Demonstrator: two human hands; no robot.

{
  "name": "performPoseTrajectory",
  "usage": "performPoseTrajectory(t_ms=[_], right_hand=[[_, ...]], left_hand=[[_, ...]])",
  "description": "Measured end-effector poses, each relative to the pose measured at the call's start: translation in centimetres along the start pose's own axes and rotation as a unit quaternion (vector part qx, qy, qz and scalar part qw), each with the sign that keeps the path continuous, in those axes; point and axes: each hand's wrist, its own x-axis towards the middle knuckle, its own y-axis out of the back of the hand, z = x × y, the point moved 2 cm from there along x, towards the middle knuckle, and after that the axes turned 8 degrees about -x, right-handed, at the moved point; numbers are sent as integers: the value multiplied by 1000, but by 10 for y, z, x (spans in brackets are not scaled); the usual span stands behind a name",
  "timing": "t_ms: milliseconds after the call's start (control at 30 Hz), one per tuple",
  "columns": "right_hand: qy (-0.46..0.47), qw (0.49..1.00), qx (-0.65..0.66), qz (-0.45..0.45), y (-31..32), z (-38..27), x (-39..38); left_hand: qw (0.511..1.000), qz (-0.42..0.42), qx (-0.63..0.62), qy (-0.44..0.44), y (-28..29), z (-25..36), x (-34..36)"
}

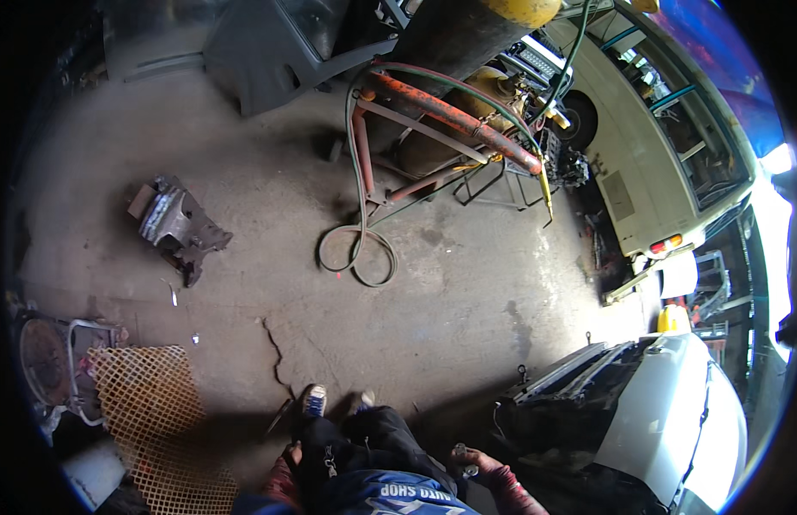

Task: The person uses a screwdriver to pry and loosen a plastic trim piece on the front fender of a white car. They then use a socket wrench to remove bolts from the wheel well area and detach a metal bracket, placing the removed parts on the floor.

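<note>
My left hand [293,453] hangs beside my left thigh with its fingers curled. A thin dark tool-like piece [279,417] shows just ahead of it; I cannot make out whether the hand holds it. My right hand [483,461] is low at my right side, closed around a small shiny object with two rounded ends [461,450], its kind unclear. Both hands are away from the metal bracket-like part [182,223] on the floor at left and the torch [546,193] hanging from the orange-red cylinder cart [450,116].
Green hose [375,279] lies coiled on the concrete ahead. Large gas cylinders [458,43] stand on the cart. A beige van [626,163] is at right, a white car body panel [664,412] near right. Yellow grating [150,403] and a round rusty disc [45,360] lie left.
</note>
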Motion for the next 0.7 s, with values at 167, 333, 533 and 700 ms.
performPoseTrajectory(t_ms=[167,333,533,700], right_hand=[[50,950,-289,-106,32,-51,24],[150,859,-399,-283,63,-142,99],[-111,921,-357,-108,111,-239,150],[-121,900,-408,-100,134,-287,169]], left_hand=[[998,53,2,-41,-48,-12,34],[960,189,82,-190,-67,42,-10],[937,329,-34,-113,-92,172,-66],[919,351,-148,104,-117,199,-56]])
